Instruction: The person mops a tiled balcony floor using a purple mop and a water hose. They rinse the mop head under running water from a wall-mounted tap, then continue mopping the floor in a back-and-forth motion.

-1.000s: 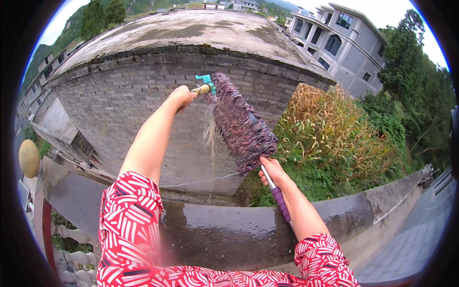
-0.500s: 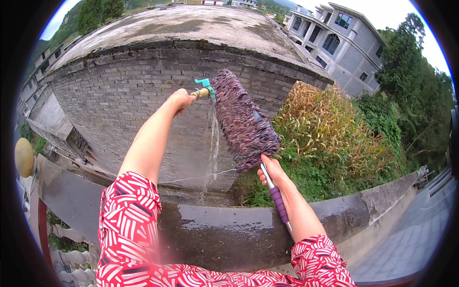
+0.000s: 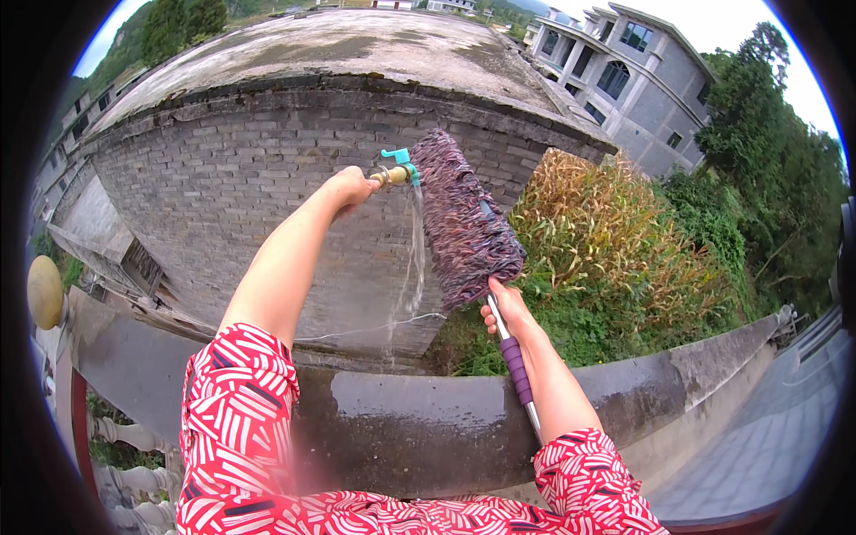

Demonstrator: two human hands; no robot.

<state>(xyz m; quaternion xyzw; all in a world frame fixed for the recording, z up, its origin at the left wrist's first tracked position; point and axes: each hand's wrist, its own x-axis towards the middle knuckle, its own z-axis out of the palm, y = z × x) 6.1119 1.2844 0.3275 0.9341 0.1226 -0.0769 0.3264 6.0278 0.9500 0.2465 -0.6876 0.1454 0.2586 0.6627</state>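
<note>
My left hand (image 3: 350, 189) is closed around the yellowish hose end behind a turquoise tap (image 3: 407, 166), held out at arm's length. Water (image 3: 415, 259) runs down from the spout in a thin stream, just left of the mop head. That shaggy, purple-brown mop head (image 3: 465, 223) is raised and tilted, its upper left edge close beside the tap; I cannot tell whether they touch. My right hand (image 3: 508, 309) grips the silver mop pole just below the head. Farther down, a purple sleeve (image 3: 516, 367) wraps the pole, which runs along my right forearm.
A wet, dark ledge (image 3: 401, 419) crosses in front of me. Beyond it stand a grey brick wall (image 3: 259, 196) under a flat concrete roof (image 3: 357, 45), and dry corn plants (image 3: 615, 223) at right. A round yellowish knob (image 3: 45, 292) tops a post at far left.
My left hand and the tap have shifted slightly to the right, and the water stream with them. The mop head has turned a little, still beside the tap.
</note>
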